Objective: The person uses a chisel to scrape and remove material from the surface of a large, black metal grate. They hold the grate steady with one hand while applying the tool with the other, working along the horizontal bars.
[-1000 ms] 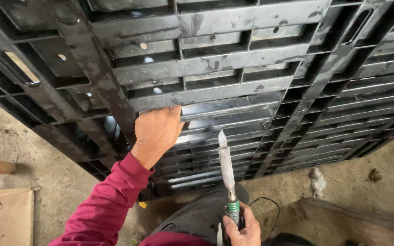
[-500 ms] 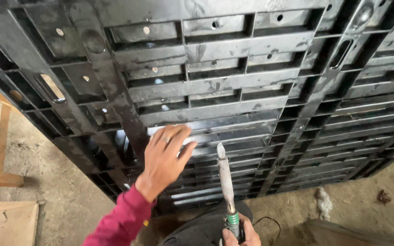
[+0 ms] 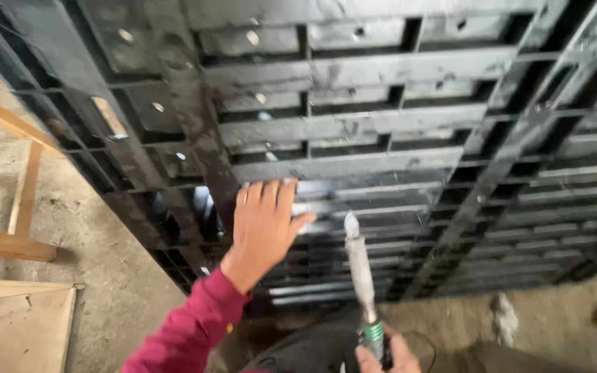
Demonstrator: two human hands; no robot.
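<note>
Left hand (image 3: pixel 265 224): opened from a gripping curl to flat, fingers (image 3: pixel 269 195) spread toward 12 o'clock on black pallet (image 3: pixel 381 124).
Right hand (image 3: pixel 387 354): lower in view.

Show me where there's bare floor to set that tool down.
Bare concrete floor lies between the wooden frame and the black ribbed panel. More lies at lower right, below the panel. Crowded: lower middle, around the left hand, tool and right hand.
</note>
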